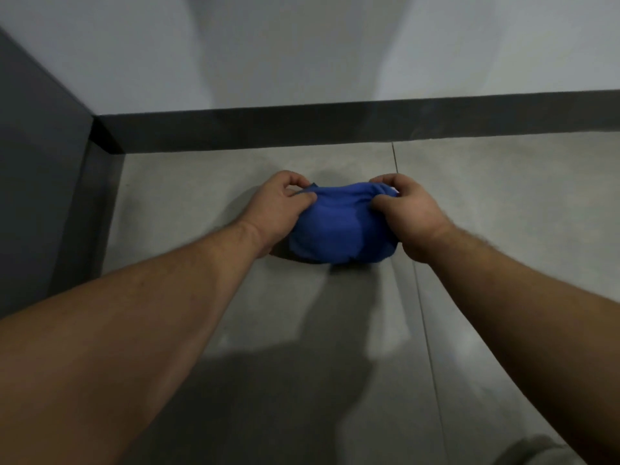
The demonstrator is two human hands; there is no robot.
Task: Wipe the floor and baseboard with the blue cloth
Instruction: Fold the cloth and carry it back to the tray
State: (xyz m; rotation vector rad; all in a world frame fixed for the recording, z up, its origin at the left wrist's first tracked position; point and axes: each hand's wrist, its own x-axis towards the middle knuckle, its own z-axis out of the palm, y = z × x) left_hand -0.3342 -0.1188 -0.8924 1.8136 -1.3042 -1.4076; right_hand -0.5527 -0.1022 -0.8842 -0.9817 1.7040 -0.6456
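Note:
A bunched blue cloth (339, 226) hangs between both hands above the grey tiled floor (188, 196). My left hand (278, 209) pinches its left upper edge, and my right hand (407, 216) pinches the right upper edge. The cloth sags in the middle and casts a shadow on the floor below. A dark grey baseboard (335, 129) runs across the foot of the pale wall just beyond the cloth; the cloth does not touch it.
A dark grey panel (37, 182) stands on the left and meets the baseboard at a corner (104, 139). A tile joint (422, 317) runs down the floor under my right forearm. A bit of pale fabric (536, 448) shows at the bottom right.

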